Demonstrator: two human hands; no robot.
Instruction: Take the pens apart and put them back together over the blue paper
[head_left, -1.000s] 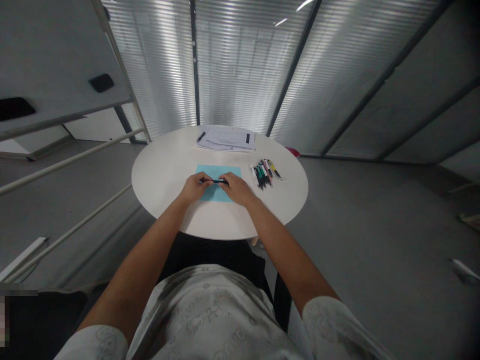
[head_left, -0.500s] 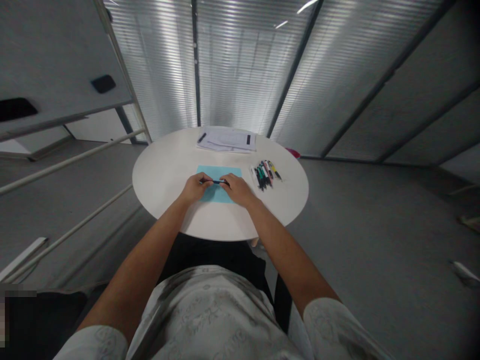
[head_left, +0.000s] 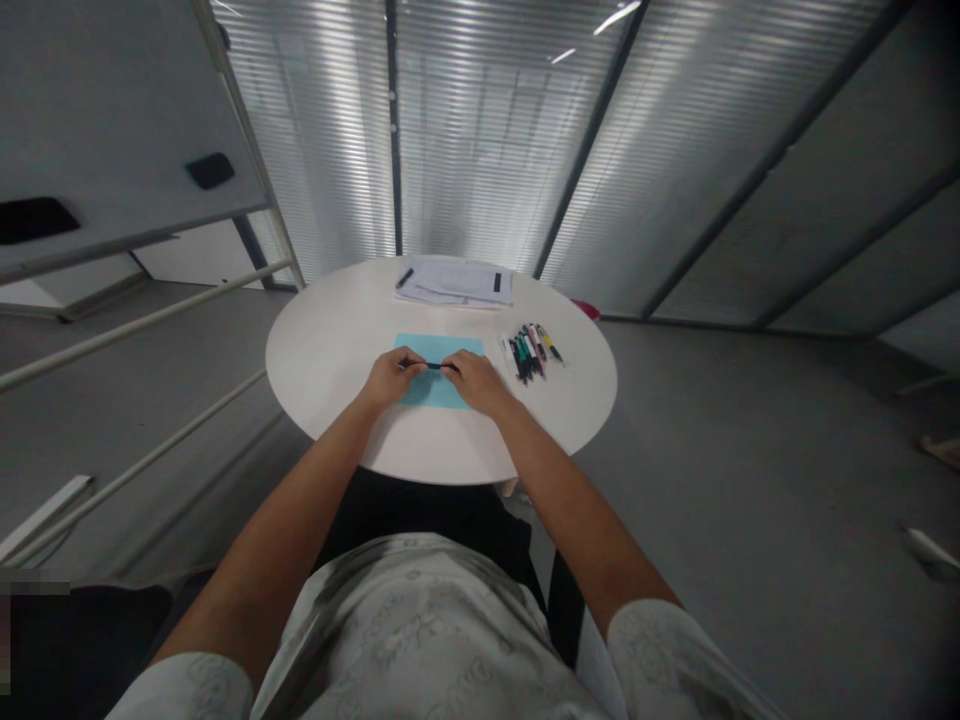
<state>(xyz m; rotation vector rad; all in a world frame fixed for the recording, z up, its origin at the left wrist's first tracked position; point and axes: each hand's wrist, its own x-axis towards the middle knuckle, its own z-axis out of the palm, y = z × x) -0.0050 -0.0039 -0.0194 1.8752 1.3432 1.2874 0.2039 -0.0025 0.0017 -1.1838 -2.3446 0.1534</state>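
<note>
A slim dark pen (head_left: 434, 366) lies level between my two hands, above a light-blue sheet (head_left: 436, 396) on the round white table. Fingers and thumb of my left hand (head_left: 391, 377) are closed on the pen's left end. At its other end, my right hand (head_left: 475, 381) pinches it the same way. Only a short middle stretch of the pen shows; its ends are mostly hidden by my fingers. Just right of my right hand lies a group of several pens and markers (head_left: 529, 352), with green, black, red and yellow parts.
White papers (head_left: 454, 281) with dark items on them lie at the far side of the white table (head_left: 322, 350). A white rail frame (head_left: 150, 316) stands to the left. Behind the table are windows with blinds (head_left: 480, 130). Part of a person in dark clothing (head_left: 82, 640) shows at lower left.
Hardly anything differs: both hands stay on the pen in the same place. The whole view has shifted very slightly.
</note>
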